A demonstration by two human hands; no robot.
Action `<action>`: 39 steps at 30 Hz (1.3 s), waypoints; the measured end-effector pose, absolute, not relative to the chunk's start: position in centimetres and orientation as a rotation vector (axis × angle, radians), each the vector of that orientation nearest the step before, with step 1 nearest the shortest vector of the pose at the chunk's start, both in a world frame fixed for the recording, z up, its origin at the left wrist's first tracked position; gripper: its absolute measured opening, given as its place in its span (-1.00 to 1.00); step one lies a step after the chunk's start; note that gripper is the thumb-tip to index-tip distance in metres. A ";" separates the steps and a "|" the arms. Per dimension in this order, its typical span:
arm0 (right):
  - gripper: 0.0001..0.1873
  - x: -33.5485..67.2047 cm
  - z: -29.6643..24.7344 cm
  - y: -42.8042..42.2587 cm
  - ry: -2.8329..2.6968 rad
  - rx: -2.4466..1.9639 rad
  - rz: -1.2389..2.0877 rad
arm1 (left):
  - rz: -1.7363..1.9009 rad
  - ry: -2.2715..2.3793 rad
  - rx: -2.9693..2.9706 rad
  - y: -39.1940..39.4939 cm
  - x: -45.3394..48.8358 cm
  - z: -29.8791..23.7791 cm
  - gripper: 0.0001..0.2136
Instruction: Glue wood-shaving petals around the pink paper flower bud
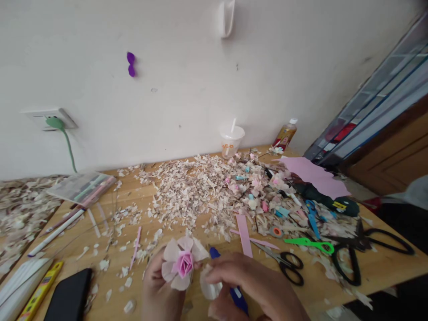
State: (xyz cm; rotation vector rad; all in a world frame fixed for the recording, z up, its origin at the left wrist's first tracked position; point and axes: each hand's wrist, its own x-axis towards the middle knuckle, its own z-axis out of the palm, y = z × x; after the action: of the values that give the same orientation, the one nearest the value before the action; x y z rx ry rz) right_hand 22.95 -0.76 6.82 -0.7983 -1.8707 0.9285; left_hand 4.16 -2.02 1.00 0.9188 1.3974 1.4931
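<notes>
At the bottom middle my left hand (157,290) is closed round the base of a paper flower (182,263) with a pink centre and pale outer petals. My right hand (254,287) sits just right of it, fingers pinched on a pale paper petal (209,285) beside the flower. A blue pen or cutter (234,292) lies on the wooden table (384,263) under my right hand.
A wide heap of paper scraps (200,187) covers the table's middle. Black scissors (290,265), green scissors (310,244), large black scissors (361,249) and pink paper (314,176) lie right. A black phone (68,296), yellow cutter (40,292) and pens lie left. A cup (230,140) and bottle (285,133) stand by the wall.
</notes>
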 end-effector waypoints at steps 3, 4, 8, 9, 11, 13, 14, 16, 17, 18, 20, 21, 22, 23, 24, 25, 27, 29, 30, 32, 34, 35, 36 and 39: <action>-0.73 23.0 7.1 -0.7 -1.912 -0.817 0.825 | 1.550 1.409 1.064 -2.0 3.7 0.6 -0.86; -0.75 23.1 7.2 -0.7 -1.908 -0.855 0.768 | 1.553 1.398 1.097 -2.0 3.5 0.6 -0.85; -0.76 23.6 8.0 -0.7 -1.844 -1.020 0.680 | 1.523 1.313 1.293 -1.6 2.4 1.6 -0.80; -0.76 23.9 8.3 -0.7 -1.850 -1.018 0.689 | 1.525 1.275 1.370 -1.5 2.0 2.1 -0.79; -0.74 24.3 8.9 -0.5 -1.902 -0.940 0.700 | 1.545 1.183 1.560 -1.3 1.5 3.0 -0.84; -0.70 24.7 9.4 -0.4 -1.943 -0.866 0.707 | 1.585 1.094 1.754 -1.2 1.0 3.7 -0.92; -0.68 24.7 9.6 -0.4 -1.955 -0.844 0.717 | 1.600 1.060 1.827 -1.1 0.9 4.0 -0.92; -0.64 24.6 9.9 -0.5 -1.972 -0.808 0.747 | 1.613 1.029 1.904 -1.1 0.6 4.4 -0.91; -0.63 24.5 9.9 -0.7 -1.984 -0.789 0.760 | 1.605 1.023 1.931 -1.1 0.5 4.6 -0.91; -0.63 24.2 9.9 -0.9 -1.989 -0.769 0.764 | 1.591 1.021 1.953 -1.2 0.4 4.6 -0.91; -0.64 23.8 9.7 -1.3 -2.001 -0.753 0.747 | 1.570 1.035 1.985 -1.3 0.3 4.7 -0.90; -0.64 23.5 9.7 -1.5 -2.016 -0.757 0.738 | 1.552 1.045 2.004 -1.4 0.3 4.7 -0.90; -0.64 23.3 9.6 -1.6 -2.033 -0.766 0.729 | 1.540 1.048 2.027 -1.6 0.2 4.8 -0.88; -0.65 23.2 9.6 -1.7 -2.048 -0.776 0.721 | 1.532 1.047 2.050 -1.7 0.2 4.8 -0.86; -0.65 23.1 9.6 -1.7 -2.062 -0.785 0.715 | 1.517 1.043 2.074 -1.8 0.1 4.7 -0.84; -0.66 23.0 9.6 -1.6 -2.075 -0.782 0.710 | 1.492 1.032 2.102 -2.0 0.0 4.8 -0.82; -0.69 22.8 9.6 -1.5 -2.094 -0.757 0.671 | 1.429 1.019 2.151 -2.1 -0.3 4.8 -0.76; -0.71 22.6 9.6 -1.4 -2.119 -0.737 0.597 | 1.365 0.987 2.223 -2.1 -0.7 5.0 -0.73; -0.71 22.5 9.6 -1.3 -2.113 -0.723 0.542 | 1.343 0.957 2.267 -2.0 -0.8 5.1 -0.72; -0.69 22.3 9.6 -1.3 -2.067 -0.701 0.448 | 1.335 0.905 2.341 -1.9 -1.0 5.3 -0.72; -0.69 22.1 9.5 -1.3 -2.027 -0.686 0.421 | 1.341 0.897 2.378 -1.8 -1.1 5.5 -0.73; -0.70 22.2 9.5 -1.3 -2.026 -0.681 0.427 | 1.338 0.915 2.384 -1.8 -1.2 5.6 -0.75; -0.71 22.2 9.5 -1.3 -2.043 -0.683 0.447 | 1.332 0.930 2.393 -1.8 -1.2 5.6 -0.77; -0.72 22.4 9.4 -1.2 -2.081 -0.664 0.483 | 1.309 0.949 2.420 -1.9 -1.4 5.6 -0.79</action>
State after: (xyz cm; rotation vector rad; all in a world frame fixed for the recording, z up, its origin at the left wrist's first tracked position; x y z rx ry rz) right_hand 22.45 -1.17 9.38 -0.6641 -2.0806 0.4835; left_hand -1.37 -1.88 5.57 2.4202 0.9491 1.3086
